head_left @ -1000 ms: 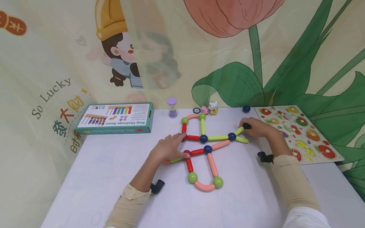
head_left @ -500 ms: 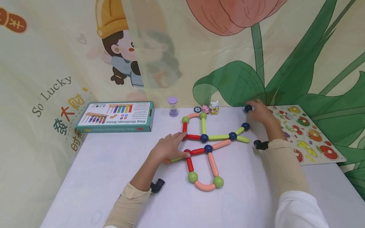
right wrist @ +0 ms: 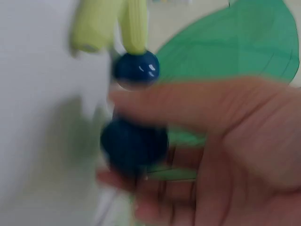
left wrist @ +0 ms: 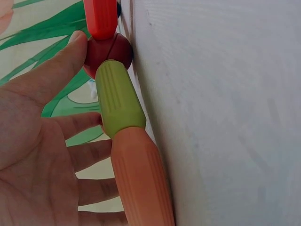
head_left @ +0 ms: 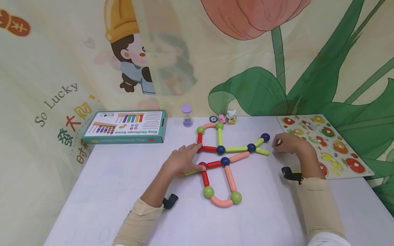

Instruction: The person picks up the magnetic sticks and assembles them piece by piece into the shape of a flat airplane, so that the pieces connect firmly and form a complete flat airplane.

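Observation:
A flat fish-like figure of coloured magnetic rods and balls lies mid-table. My left hand point(head_left: 181, 160) rests across its left end with fingers spread, thumb against a dark red ball point(left wrist: 107, 54). Fingertips meet the yellow-green rod point(left wrist: 120, 96) and the orange rod point(left wrist: 141, 174) below it. At the right, two short yellow-green rods fork from a blue ball point(head_left: 251, 147). The upper one bears another blue ball point(head_left: 265, 137); the lower rod point(head_left: 262, 151) has a bare end. Just right of the fork, my right hand point(head_left: 289, 145) pinches a loose blue ball point(right wrist: 134, 146), hidden in the head view.
A game box point(head_left: 124, 126) lies at the back left. An hourglass point(head_left: 187, 116), a round token point(head_left: 213, 119), a pink pig figure point(head_left: 222, 118) and a white figure point(head_left: 232, 116) line the back edge. A fruit board point(head_left: 335, 155) lies under the right forearm.
My right hand left a blue ball on the upper fork rod, reached to the back for the loose blue ball, and brought it forward beside the fork. The left hand stayed put.

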{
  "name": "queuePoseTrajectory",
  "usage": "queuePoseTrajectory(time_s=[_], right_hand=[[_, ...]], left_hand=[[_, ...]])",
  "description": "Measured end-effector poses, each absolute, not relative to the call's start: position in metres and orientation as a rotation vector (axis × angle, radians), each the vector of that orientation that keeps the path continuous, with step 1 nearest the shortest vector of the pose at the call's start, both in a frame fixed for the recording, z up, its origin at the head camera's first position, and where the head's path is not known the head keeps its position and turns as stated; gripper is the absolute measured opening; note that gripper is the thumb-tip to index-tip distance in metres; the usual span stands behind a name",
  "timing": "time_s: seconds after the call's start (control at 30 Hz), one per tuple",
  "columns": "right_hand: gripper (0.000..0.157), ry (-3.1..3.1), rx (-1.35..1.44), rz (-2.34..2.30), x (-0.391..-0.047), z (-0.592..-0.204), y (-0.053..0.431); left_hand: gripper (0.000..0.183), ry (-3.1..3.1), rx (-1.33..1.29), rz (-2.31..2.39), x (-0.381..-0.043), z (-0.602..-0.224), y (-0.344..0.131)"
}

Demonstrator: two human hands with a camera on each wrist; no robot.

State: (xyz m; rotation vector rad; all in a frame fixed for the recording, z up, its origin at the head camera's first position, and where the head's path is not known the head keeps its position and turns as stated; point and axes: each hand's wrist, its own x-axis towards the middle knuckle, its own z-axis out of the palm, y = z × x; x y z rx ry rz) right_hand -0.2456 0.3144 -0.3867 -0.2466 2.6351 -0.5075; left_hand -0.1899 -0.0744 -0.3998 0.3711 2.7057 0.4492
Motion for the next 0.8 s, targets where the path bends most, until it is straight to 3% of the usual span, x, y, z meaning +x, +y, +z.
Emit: queuePoseTrajectory(time_s=[0.13, 0.33, 0.5, 0.8], right_hand=[[0.025, 2.678, -0.414, -0.562, -0.229, -0.401, 0.302], [0.018, 2.842, -0.518, -0.602, -0.222, -0.419, 0.304], [0.027, 2.867, -0.446, -0.656, -0.208, -0.414, 0.309], [0.026, 2.713, -0.191, -0.433, -0.157, -0.385, 0.342]], left_hand=[[0.092, 2.707, 0.361, 0.448, -0.19, -0.402, -0.075], [0.092, 2.706, 0.358, 0.454, -0.189, -0.402, -0.075], [0.091, 2.713, 0.349, 0.447, -0.189, -0.399, -0.076], [0.092, 2.7, 0.364, 0.453, -0.19, -0.398, -0.075]])
